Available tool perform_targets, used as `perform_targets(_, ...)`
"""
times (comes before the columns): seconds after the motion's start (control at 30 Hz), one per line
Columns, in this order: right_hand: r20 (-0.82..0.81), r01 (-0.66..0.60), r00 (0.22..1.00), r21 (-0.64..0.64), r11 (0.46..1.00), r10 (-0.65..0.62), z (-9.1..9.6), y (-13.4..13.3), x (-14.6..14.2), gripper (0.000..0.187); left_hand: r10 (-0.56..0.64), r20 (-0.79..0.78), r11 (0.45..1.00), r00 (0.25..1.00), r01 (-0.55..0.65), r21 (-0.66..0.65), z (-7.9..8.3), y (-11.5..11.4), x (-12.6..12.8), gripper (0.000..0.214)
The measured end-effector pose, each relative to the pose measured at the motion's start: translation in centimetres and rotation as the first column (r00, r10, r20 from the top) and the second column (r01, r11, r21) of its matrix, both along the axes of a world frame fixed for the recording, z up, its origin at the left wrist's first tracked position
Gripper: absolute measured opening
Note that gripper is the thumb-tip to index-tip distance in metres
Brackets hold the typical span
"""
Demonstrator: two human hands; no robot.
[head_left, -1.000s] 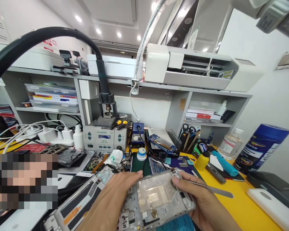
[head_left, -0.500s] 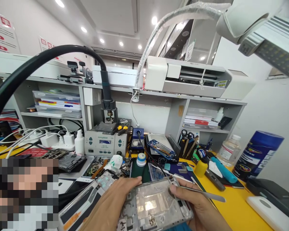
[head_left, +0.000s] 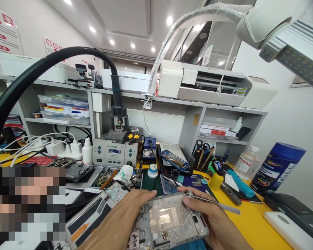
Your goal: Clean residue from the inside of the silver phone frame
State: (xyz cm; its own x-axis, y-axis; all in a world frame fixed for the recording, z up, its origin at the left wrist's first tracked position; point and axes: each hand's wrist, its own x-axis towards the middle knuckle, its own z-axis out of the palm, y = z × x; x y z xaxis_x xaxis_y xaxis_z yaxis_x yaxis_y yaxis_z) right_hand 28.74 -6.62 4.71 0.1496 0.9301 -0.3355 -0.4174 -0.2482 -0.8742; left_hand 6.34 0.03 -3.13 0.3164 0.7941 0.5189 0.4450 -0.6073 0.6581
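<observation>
A silvery phone frame (head_left: 177, 213), its inner side facing up, is held low at the front of the view. My left hand (head_left: 120, 217) is closed around the left side of this frame, fingers along the far edge; its fingertips are partly hidden. The frame's right end is in my right hand (head_left: 211, 210), with the thumb on the inner face. Metal tweezers (head_left: 228, 207) are also tucked in that hand, pointing right. Beside my left forearm lies an opened phone (head_left: 90, 217) with a black battery and an orange ribbon.
Behind my hands are a round flux jar (head_left: 153, 172), a hot-air station (head_left: 116, 152) and a blue phone frame (head_left: 174, 160). On the right stand a yellow bottle (head_left: 217, 181), a clear bottle (head_left: 246, 162) and a blue spray can (head_left: 278, 168). A lamp (head_left: 273, 48) hangs above.
The camera view has shifted slightly. The phone frame is tilted a little differently in my hands, and the tweezers have dipped slightly with my right hand. Both grips stay the same.
</observation>
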Motion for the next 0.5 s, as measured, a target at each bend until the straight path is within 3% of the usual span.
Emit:
perform_targets(0.27, 0.006, -0.072, 0.997, 0.062, 0.995, 0.071, -1.1, 0.5, 0.4, 0.044, -0.026, -0.014, 0.999, 1.000, 0.026, 0.020, 0.8, -0.7, 0.8, 0.024)
perform_targets(0.4, 0.025, -0.110, 0.994, 0.120, 0.987, 0.108, -0.7, 0.7, 1.0, 0.019, -0.016, -0.029, 0.999, 0.999, 0.017, 0.034, 1.7, -1.2, 0.4, 0.025)
perform_targets(0.5, 0.070, -0.223, 0.974, 0.145, 0.964, 0.215, -0.2, 0.8, 1.8, 0.009, -0.026, -0.029, 0.997, 0.999, 0.028, 0.078, 2.9, -1.3, -0.6, 0.027)
